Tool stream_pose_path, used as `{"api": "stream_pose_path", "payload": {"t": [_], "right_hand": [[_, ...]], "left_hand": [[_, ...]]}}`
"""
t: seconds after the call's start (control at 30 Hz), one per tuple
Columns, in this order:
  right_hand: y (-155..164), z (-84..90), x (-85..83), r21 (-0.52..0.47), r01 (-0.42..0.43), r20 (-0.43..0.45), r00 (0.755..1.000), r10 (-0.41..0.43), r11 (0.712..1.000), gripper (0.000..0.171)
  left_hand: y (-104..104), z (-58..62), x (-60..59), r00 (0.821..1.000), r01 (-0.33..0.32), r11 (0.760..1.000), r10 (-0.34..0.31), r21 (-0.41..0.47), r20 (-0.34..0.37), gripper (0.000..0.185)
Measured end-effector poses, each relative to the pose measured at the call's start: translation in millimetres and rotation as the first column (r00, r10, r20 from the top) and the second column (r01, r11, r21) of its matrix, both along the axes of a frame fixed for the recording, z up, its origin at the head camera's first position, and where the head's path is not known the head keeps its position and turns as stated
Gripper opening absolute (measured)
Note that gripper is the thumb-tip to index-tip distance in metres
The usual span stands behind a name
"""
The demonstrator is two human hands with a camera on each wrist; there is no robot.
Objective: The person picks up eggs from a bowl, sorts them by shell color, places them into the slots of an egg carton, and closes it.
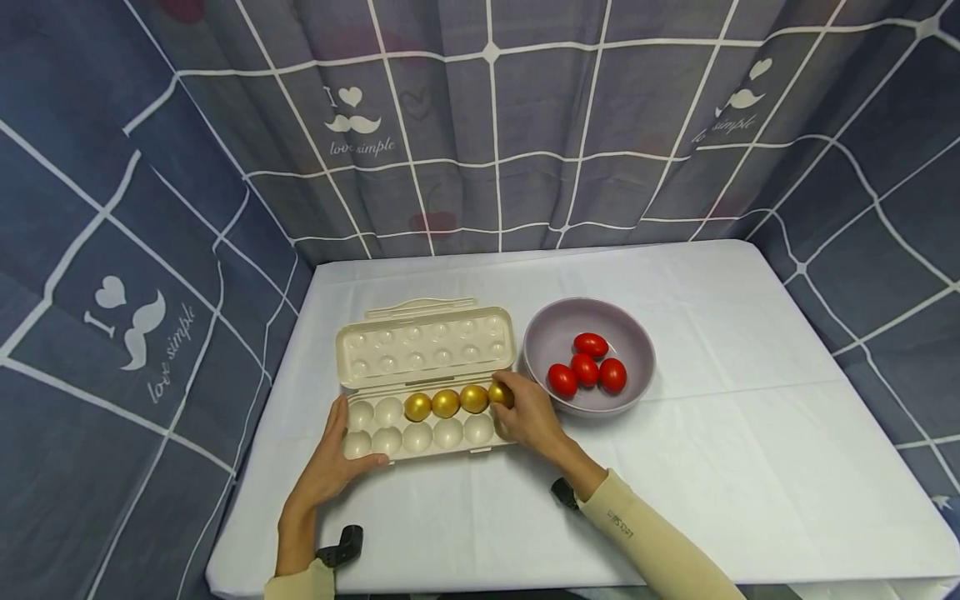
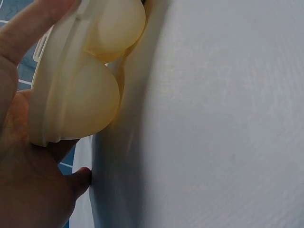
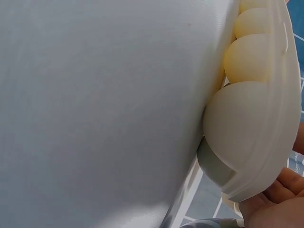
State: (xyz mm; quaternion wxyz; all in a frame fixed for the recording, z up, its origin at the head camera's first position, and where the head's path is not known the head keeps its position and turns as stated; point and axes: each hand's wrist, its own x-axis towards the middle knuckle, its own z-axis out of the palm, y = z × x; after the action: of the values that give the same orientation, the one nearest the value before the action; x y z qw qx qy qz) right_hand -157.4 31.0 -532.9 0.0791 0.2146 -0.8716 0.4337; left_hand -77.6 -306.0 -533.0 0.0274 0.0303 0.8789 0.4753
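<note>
While the left hand [image 1: 333, 458] is steadying the egg tray [image 1: 420, 429], the right hand [image 1: 525, 417] is seating a gold egg [image 1: 499, 393].
Fingers are pinching it over the end cup; releasing it calls for a gentle downward settle.

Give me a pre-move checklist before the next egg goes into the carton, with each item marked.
1. Carton lid open and lying back: ok. The egg carton shows its cups.
2. Carton steadied: ok. The left hand holds its left end.
3. Fourth gold egg seated in the right-end cup of the far row: cannot tell. The right hand rests on it and hides the cup.
4. Free cups left: ok. Two far-row cups at the left and the visible near-row cups hold no eggs.
5. Eggs on hand: ok. Four red eggs lie in the purple bowl just right of the carton.
6. Right grip free: not ok, fingers curl on the gold egg.
</note>
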Motion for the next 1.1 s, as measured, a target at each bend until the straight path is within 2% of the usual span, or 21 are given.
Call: {"api": "stream_pose_path", "payload": {"t": [0.2,0.23,0.4,0.5,0.6,0.73,0.8,0.9,1.0,1.1], "right_hand": [[0.6,0.5,0.0,-0.005,-0.006,0.006,1.000,0.006,1.000,0.046],[0.8,0.7,0.0,-0.009,-0.015,0.008,1.000,0.015,1.000,0.047],[2.4,1.3,0.1,-0.038,-0.089,0.041,0.995,0.090,0.995,0.053],[6.7,3.4,1.5,-0.101,-0.132,0.066,0.988,0.139,0.986,0.057],[15.9,9.4,4.9,-0.214,-0.196,0.091,0.971,0.220,0.957,0.055],[36.5,23.7,9.2,-0.373,-0.258,0.155,0.930,0.334,0.891,0.049],[50.7,30.8,9.4,-0.431,-0.252,0.182,0.916,0.357,0.866,0.047],[74.9,38.7,8.2,-0.475,-0.202,0.215,0.917,0.335,0.856,0.048],[98.6,42.8,5.8,-0.482,-0.147,0.249,0.922,0.296,0.864,0.050],[117.3,45.8,3.1,-0.485,-0.090,0.317,0.909,0.271,0.870,0.053]], "left_hand": [[2.7,4.0,0.6,1.000,-0.002,1.000,0.002,-0.004,0.010,0.128],[0.3,-0.6,-0.1,1.000,-0.002,1.000,0.002,-0.014,0.009,0.128],[-3.5,-3.2,2.5,1.000,-0.011,0.999,0.012,-0.037,0.025,0.129],[-4.0,-2.7,2.6,0.999,-0.014,0.998,0.015,-0.055,0.028,0.129],[-3.9,-2.0,0.7,1.000,-0.014,0.997,0.016,-0.077,0.024,0.130],[-4.2,-2.8,0.6,0.999,-0.023,0.996,0.025,-0.087,0.024,0.131],[-4.1,-2.6,0.5,0.999,-0.027,0.996,0.029,-0.081,0.025,0.131],[-3.4,-2.1,0.6,0.999,-0.028,0.997,0.030,-0.069,0.025,0.131],[-2.7,-1.8,0.9,0.999,-0.029,0.998,0.030,-0.060,0.026,0.131],[-2.6,-1.7,1.2,0.999,-0.028,0.998,0.030,-0.064,0.029,0.131]]}}
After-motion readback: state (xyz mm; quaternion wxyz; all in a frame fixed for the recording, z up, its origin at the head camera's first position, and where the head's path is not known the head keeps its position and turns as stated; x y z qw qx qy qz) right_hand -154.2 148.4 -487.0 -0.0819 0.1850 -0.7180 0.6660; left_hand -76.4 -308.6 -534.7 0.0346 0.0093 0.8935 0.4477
